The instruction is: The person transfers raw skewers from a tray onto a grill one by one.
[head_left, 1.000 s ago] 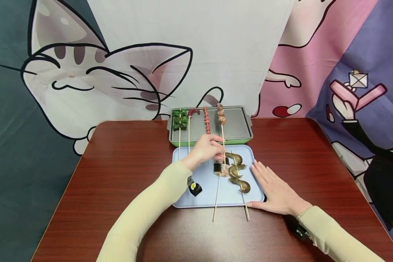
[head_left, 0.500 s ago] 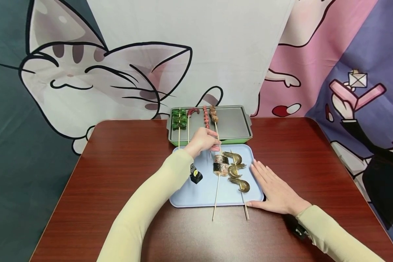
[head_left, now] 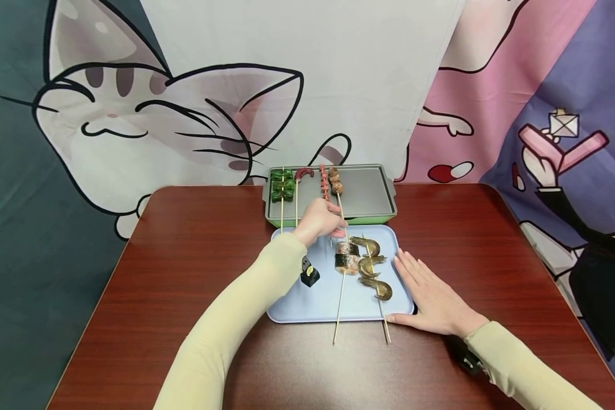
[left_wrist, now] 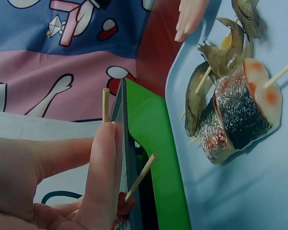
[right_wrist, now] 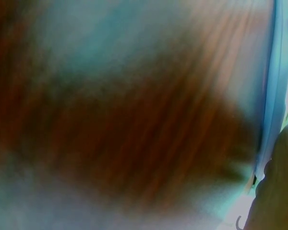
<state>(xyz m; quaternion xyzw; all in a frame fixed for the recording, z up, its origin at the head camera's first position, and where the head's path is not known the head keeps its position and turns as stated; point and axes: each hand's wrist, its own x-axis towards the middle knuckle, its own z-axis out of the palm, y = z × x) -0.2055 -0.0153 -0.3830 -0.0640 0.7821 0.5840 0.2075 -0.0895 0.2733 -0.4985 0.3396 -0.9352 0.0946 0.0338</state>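
My left hand (head_left: 318, 219) pinches the stick of a skewer of browned meat chunks (head_left: 335, 182); the chunks lie on the grey grill pan (head_left: 371, 196). In the left wrist view the stick's end (left_wrist: 105, 103) pokes out past the fingertips. Below it, on the pale blue tray (head_left: 302, 304), lie a skewer of fish pieces (head_left: 347, 256) with dark skin and a shrimp skewer (head_left: 383, 290), both sticks overhanging the near edge. My right hand (head_left: 435, 296) rests with straight fingers against the tray's right edge. The right wrist view is mostly blurred tabletop.
On the pan's left side lie a green vegetable skewer (head_left: 282, 187), a dark red curled piece (head_left: 303, 173) on a stick and a skewer of small red pieces (head_left: 324, 181). The pan's green base (left_wrist: 153, 158) adjoins the tray. A patterned cloth (head_left: 210, 125) hangs behind the table.
My left hand has carried the meat skewer a little left and set its chunks beside the red skewer; over the last half second it barely moves. My right hand has stayed put.
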